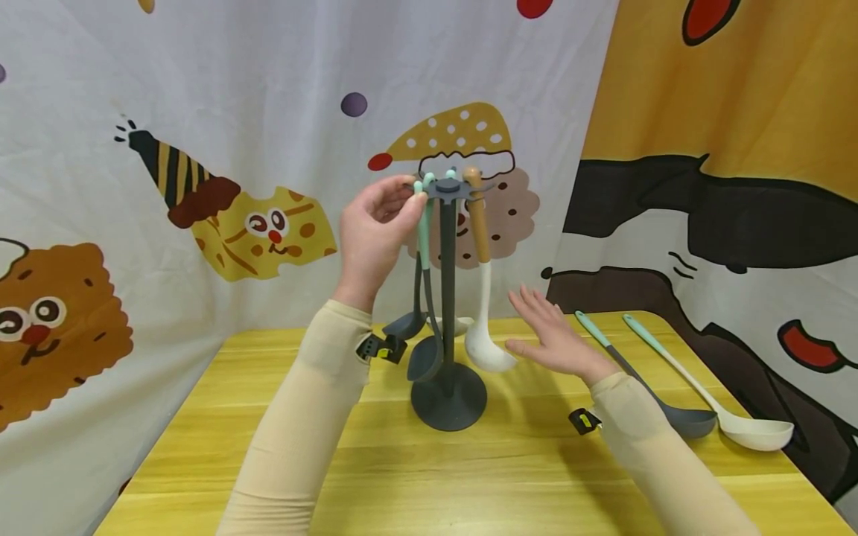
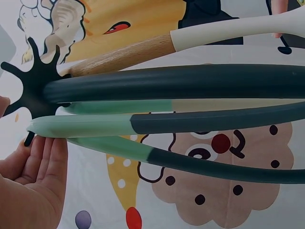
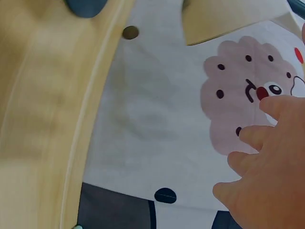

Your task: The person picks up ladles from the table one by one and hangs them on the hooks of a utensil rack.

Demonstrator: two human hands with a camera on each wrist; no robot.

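One prong (image 2: pixel 29 139) of dark-grey, round-based utensil stand (image 1: pixel 448 290) sits pinched in left hand (image 1: pixel 374 231), likely for steadiness; right hand (image 1: pixel 555 336) spreads beside stand's white, wooden-handled ladle (image 1: pixel 485 348).

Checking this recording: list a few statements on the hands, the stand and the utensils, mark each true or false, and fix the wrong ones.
1. The left hand is up at the top of the dark stand. True.
2. The right hand grips the brown-handled ladle. False: its fingers are stretched out and hold nothing.
3. That ladle hangs from the stand. True.
4. Every utensil hangs on the stand. False: a dark ladle and a cream ladle lie on the table.
5. The stand's base is square. False: it is round.
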